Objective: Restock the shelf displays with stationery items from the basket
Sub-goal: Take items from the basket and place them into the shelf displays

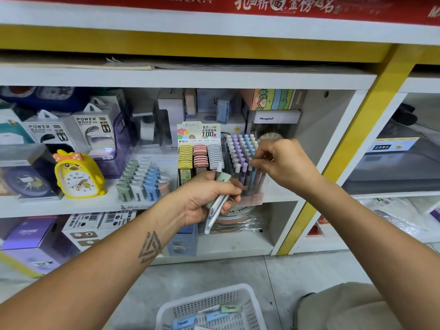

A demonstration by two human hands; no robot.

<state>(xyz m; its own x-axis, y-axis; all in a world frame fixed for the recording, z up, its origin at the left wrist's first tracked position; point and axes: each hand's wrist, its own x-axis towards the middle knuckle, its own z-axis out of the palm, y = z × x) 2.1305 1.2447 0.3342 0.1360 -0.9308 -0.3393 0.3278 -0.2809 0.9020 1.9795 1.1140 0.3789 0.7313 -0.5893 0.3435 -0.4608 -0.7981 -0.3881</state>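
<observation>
My left hand [209,196] grips a small bundle of pens [215,206], white and pale green, in front of the middle shelf. My right hand [283,163] pinches the top of one pen at the right side of the clear pen display [240,158], which holds several white, purple and blue capped pens standing upright. A white plastic basket [188,306] sits on the floor below, with a few blue and green erasers [231,308] lying in it.
Left of the pens stand a lead refill display [200,153], an eraser rack [140,179], a yellow duck alarm clock [77,175] and power bank boxes [92,129]. A white and yellow shelf post [342,167] rises on the right. My knee [345,308] is beside the basket.
</observation>
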